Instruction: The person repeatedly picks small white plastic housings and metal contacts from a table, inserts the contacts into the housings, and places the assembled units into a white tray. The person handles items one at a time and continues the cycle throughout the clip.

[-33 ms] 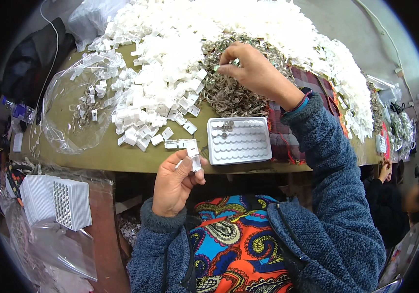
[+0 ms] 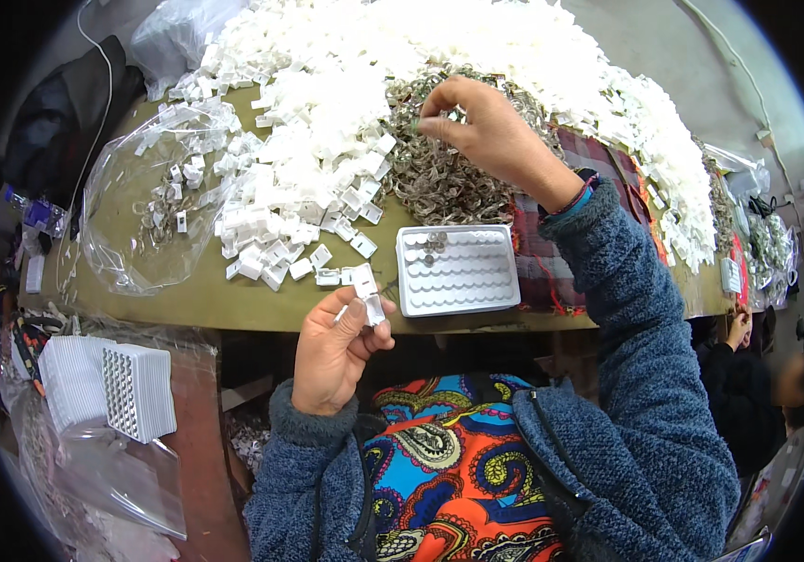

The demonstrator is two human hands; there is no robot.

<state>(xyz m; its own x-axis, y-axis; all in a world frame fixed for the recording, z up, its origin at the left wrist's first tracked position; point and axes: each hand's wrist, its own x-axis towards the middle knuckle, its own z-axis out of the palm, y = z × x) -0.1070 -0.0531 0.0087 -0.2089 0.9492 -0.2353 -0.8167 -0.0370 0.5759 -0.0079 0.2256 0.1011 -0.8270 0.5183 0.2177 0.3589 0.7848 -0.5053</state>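
Note:
My left hand (image 2: 330,348) is closed on a small white plastic case (image 2: 364,282), held upright just over the table's near edge between thumb and fingers. Above a heap of tangled metal-and-wire parts (image 2: 454,187), my right hand (image 2: 474,124) is raised with thumb and forefinger pinched together. A tiny greenish bit shows at those fingertips, too small to name. Between the hands and nearer to me lies a white tray (image 2: 505,304) with rows of round pockets. A few small silvery discs (image 2: 433,245) sit in its upper left part.
A huge pile of white plastic cases (image 2: 318,112) covers the back of the table (image 2: 196,304). Left of it lies a clear plastic bag (image 2: 107,225) with loose parts. Stacked trays (image 2: 140,391) stand at lower left. Plaid cloth (image 2: 589,215) lies right; another person's hand (image 2: 739,330) shows beyond.
The white case in my left hand has tilted and shifted very slightly to the left. My right hand has barely moved over the heap.

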